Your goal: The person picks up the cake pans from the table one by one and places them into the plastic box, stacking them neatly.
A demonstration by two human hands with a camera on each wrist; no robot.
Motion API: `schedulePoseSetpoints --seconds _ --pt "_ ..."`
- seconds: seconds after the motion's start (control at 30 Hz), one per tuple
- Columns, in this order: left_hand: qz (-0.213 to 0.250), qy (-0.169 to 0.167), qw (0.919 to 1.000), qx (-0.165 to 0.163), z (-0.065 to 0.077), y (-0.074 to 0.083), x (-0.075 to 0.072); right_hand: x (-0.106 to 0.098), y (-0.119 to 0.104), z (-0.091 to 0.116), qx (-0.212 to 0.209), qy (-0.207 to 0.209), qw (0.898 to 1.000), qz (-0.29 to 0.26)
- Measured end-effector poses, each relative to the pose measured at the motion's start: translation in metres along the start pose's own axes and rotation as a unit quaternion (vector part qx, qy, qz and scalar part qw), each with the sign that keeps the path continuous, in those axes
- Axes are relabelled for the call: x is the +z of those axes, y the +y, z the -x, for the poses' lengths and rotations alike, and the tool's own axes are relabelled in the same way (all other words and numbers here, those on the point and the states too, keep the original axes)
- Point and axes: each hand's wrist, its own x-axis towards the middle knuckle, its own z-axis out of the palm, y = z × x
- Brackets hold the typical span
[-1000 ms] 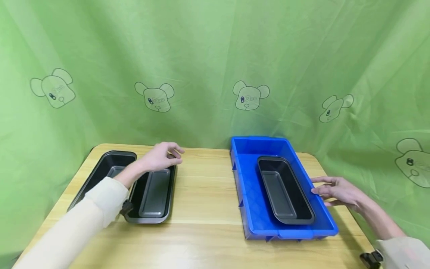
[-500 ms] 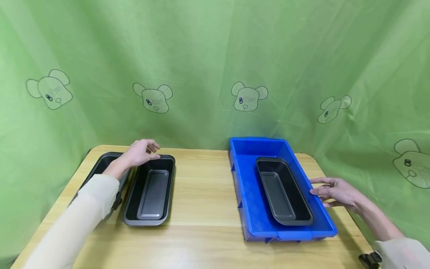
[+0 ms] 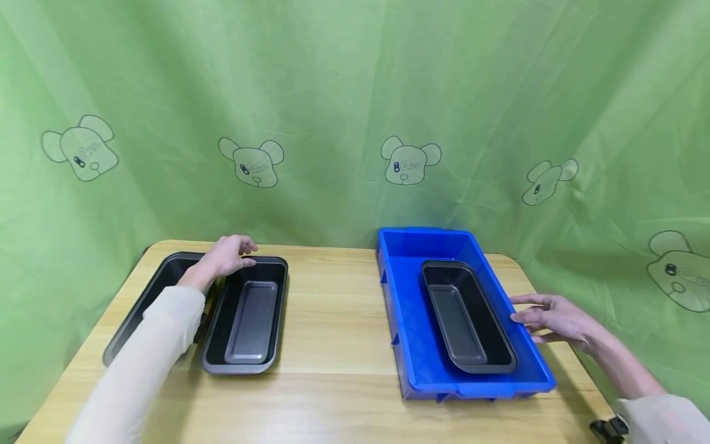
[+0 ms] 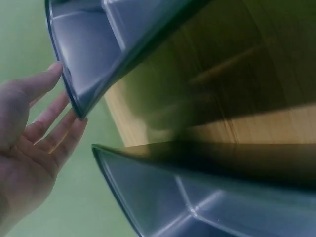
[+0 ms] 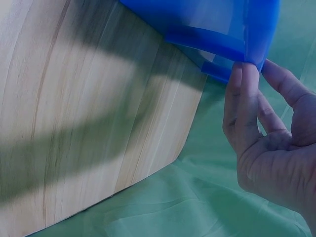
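Note:
Three dark loaf pans are in the head view. One loaf pan [image 3: 253, 320] lies right of another, the leftmost pan [image 3: 124, 336], on the table. My left hand [image 3: 226, 254] is at the far end of the first; in the left wrist view its thumb [image 4: 52, 74] meets that pan's rim [image 4: 74, 101], with fingers behind the wall. The third loaf pan [image 3: 468, 320] lies inside a blue plastic tray [image 3: 402, 333]. My right hand [image 3: 557, 320] pinches the tray's right side; in the right wrist view, thumb and fingers sit either side of its edge [image 5: 254, 52].
The wooden table [image 3: 333, 345] shows bare wood between the loaf pans and the tray. A green curtain [image 3: 333, 92] with bear-head outlines hangs behind and beside it. The tray stands near the table's right edge.
My left hand has moved left from beyond the middle pan's right corner, then settled slightly lower onto that pan's far end. My right hand stays at the blue tray's side.

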Motion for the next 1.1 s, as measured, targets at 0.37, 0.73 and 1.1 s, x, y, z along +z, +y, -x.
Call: schedulePoseSetpoints --seconds 0.37,0.73,1.1 --pt "-0.013 -0.017 0.9998 0.003 -0.007 -0.006 0.008 0.001 -0.002 0.0 -0.001 -0.002 1.0 -0.005" --pt "-0.043 -0.03 0.9985 0.015 -0.011 0.0 0.005 0.0 -0.002 0.0 -0.005 -0.006 1.0 -0.005" --pt "-0.032 -0.048 0.9983 0.004 -0.007 0.014 -0.005 0.001 -0.001 0.0 -0.005 -0.005 1.0 -0.009"
